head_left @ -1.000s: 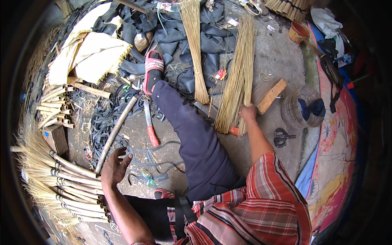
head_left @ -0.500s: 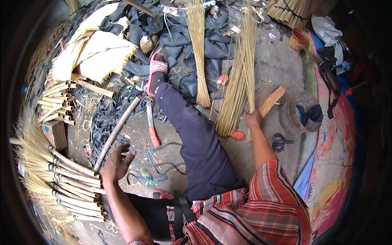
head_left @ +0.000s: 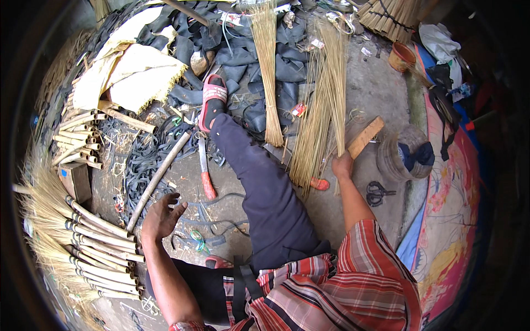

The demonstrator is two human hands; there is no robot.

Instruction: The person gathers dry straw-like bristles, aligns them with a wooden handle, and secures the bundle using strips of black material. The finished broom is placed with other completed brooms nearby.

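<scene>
My right hand (head_left: 342, 164) grips the lower end of a long bundle of straw-coloured broom fibres (head_left: 326, 94) that fans away from me across the ground. My left hand (head_left: 161, 216) hovers open, fingers spread, above black rubber strips and a bamboo stick (head_left: 157, 179). A knife with an orange handle (head_left: 205, 171) lies between that hand and my outstretched leg in dark trousers (head_left: 265, 193), which ends in a red sandal (head_left: 212, 99). A second fibre bundle (head_left: 268, 71) rests on black rubber sheets beyond the leg.
Finished brooms with bamboo handles (head_left: 72, 231) are stacked at the left, cut bamboo pieces (head_left: 77, 138) above them. A wooden block (head_left: 365, 137), a clear plastic jar (head_left: 406, 160) and black scissors (head_left: 378, 192) lie at the right, beside a colourful mat (head_left: 458, 209).
My right hand has drawn the fibre bundle slightly nearer and the view has tilted. My left hand stays open over the rubber strips.
</scene>
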